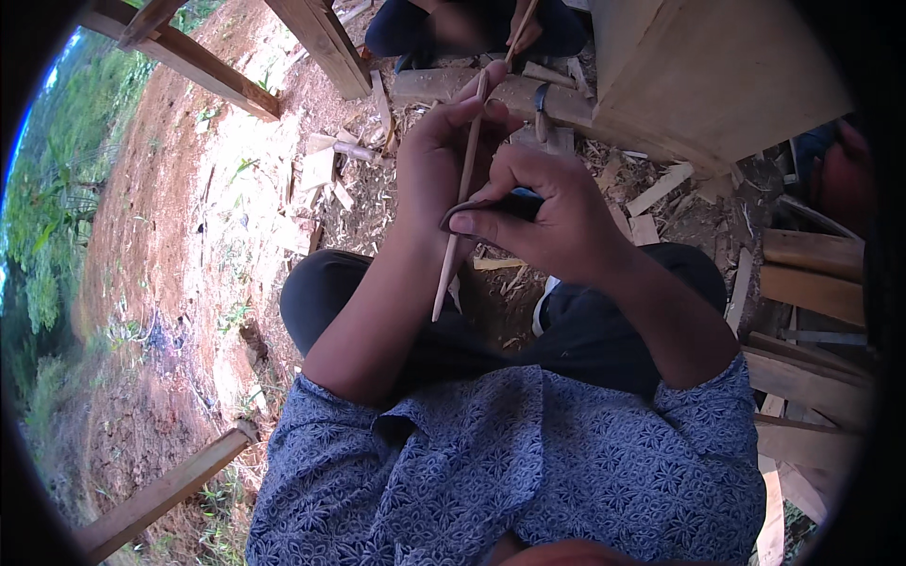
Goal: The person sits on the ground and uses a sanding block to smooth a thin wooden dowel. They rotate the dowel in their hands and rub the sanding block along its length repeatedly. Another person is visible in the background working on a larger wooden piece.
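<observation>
Wooden panel [722,85]: right of and beyond stick [468,156], edges well apart. Left hand [442,141]: clasping stick's far half. Right hand [552,208]: clamped on dark strip [453,213]. Stick: pointed near end free, open room beside it. Dark strip: pressed against stick.

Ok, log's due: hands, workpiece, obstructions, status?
Left hand holding slender pale wooden stick; right hand pinching thin dark strip against it. No obstruction seen; pale wood scraps on ground.

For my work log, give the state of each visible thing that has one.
Stick, tilted, lower end tapered
Left grip, holding the stick
Right grip, pinching the dark piece
Dark piece, against the stick
Wood scraps, scattered
Boards at right, stacked
Knees, bent
</observation>
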Demonstrator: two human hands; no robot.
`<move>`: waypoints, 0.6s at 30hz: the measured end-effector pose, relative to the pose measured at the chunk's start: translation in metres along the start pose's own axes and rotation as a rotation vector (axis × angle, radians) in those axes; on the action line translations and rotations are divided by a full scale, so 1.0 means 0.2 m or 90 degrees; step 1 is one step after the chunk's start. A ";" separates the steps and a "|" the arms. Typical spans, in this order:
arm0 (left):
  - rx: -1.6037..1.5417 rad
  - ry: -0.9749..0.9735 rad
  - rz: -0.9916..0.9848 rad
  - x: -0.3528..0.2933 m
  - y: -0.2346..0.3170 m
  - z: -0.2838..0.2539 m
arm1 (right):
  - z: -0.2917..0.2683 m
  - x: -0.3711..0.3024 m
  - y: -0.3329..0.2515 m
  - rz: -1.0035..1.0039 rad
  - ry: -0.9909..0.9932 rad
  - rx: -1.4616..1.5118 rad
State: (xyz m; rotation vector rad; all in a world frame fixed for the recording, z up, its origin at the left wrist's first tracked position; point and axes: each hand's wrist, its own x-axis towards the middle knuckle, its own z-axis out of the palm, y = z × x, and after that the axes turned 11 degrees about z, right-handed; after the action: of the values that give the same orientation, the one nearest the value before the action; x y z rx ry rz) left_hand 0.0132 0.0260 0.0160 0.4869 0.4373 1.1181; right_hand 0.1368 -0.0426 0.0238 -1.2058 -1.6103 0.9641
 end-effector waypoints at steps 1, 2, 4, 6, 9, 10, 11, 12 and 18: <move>-0.009 0.009 -0.006 0.00 0.00 0.01 | 0.00 0.00 0.01 0.012 0.011 -0.007; -0.056 -0.038 -0.016 0.00 0.00 -0.01 | 0.00 0.00 0.02 0.024 0.022 -0.013; -0.098 -0.034 -0.039 -0.02 0.00 0.01 | -0.01 0.00 0.03 0.004 0.072 -0.033; -0.109 -0.037 -0.053 -0.05 -0.01 0.03 | -0.03 0.03 0.06 -0.058 0.149 -0.060; -0.082 -0.058 -0.051 -0.06 -0.06 0.02 | -0.05 0.03 0.08 0.036 0.172 0.011; -0.073 -0.063 -0.049 -0.06 -0.07 0.03 | -0.06 0.03 0.07 0.035 0.187 0.021; -0.065 -0.068 -0.047 -0.07 -0.08 0.03 | -0.06 0.02 0.08 0.065 0.173 0.066; -0.048 -0.073 -0.042 -0.07 -0.09 0.04 | -0.07 0.02 0.09 0.094 0.160 0.111; 0.181 -0.116 -0.026 -0.08 -0.06 0.08 | -0.18 0.06 0.10 0.127 0.179 0.297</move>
State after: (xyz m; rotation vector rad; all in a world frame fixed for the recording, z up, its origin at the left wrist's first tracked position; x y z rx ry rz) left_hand 0.0249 0.0048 0.0227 0.8192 0.4471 0.9657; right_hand 0.1754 -0.0235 0.0192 -1.1228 -0.9872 1.1593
